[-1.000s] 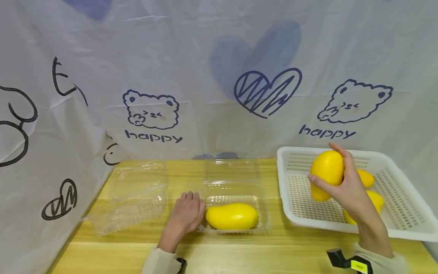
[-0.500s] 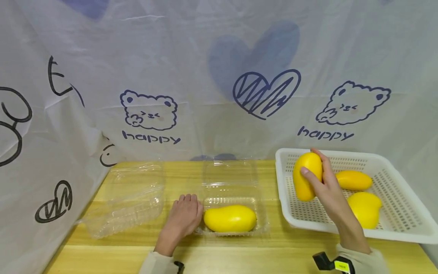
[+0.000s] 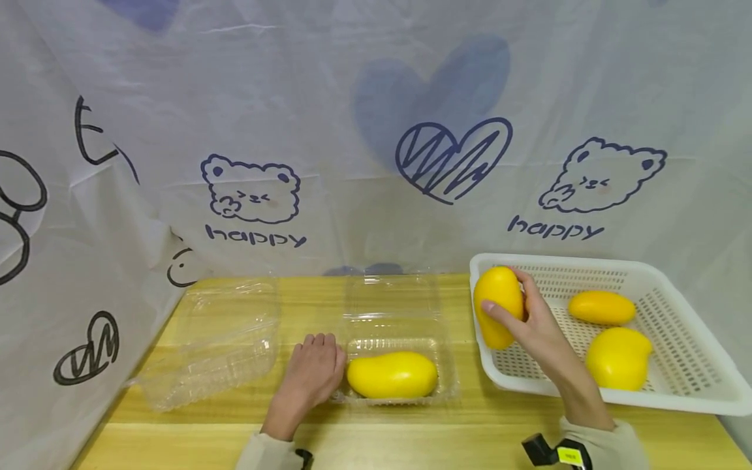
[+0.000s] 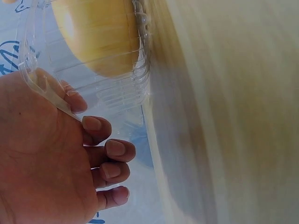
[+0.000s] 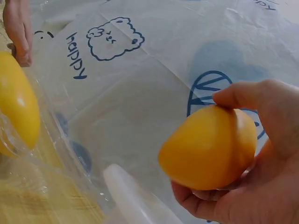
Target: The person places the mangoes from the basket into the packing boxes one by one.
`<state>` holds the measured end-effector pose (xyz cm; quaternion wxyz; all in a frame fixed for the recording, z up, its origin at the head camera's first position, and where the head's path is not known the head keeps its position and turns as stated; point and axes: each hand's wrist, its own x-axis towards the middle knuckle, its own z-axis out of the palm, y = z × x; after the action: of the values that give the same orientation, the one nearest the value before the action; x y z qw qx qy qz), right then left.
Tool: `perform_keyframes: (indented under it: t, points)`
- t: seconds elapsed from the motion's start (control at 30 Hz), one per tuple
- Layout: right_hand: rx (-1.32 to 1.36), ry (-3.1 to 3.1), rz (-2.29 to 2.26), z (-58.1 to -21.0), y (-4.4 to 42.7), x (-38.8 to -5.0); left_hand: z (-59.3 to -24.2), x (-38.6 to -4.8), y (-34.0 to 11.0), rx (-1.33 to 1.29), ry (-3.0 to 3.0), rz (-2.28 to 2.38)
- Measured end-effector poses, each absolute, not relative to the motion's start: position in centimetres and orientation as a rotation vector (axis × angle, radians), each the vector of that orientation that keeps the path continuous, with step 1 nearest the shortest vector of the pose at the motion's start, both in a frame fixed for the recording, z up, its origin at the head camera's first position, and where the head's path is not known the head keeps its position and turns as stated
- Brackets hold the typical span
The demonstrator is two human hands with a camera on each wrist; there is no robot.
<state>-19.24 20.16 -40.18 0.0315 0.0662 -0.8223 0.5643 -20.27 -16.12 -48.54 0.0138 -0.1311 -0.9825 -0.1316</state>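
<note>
My right hand (image 3: 543,326) holds a yellow mango (image 3: 498,307) above the left rim of a white plastic basket (image 3: 699,398). Thumb and fingers wrap that mango (image 5: 210,147) in the right wrist view. Left of the basket, an opened clear plastic clamshell box (image 3: 449,365) has another mango (image 3: 392,375) lying lengthwise in its base. At the box's left edge is my left hand (image 3: 314,369); in the left wrist view its thumb and forefinger pinch the box's rim (image 4: 56,100), while the other fingers hang loosely curled.
Two more mangoes, a slim one (image 3: 602,307) and a round one (image 3: 619,359), lie in the basket. A second clear clamshell box (image 3: 217,365) lies opened at the left of the wooden table (image 3: 376,444). A printed cloth (image 3: 352,130) hangs behind.
My right hand has carried its mango left, from over the middle of the basket to its left rim, uncovering the two mangoes there. My left hand stays at the box's edge.
</note>
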Motion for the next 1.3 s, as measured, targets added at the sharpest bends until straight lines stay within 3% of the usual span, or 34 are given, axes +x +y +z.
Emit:
perform_keyframes:
  t: [1.3]
  points:
    - [0.352,-2.218,2.399,-41.3,14.1,-19.1,-48.6,-20.4,-16.2,-0.417,-3.069,-0.448]
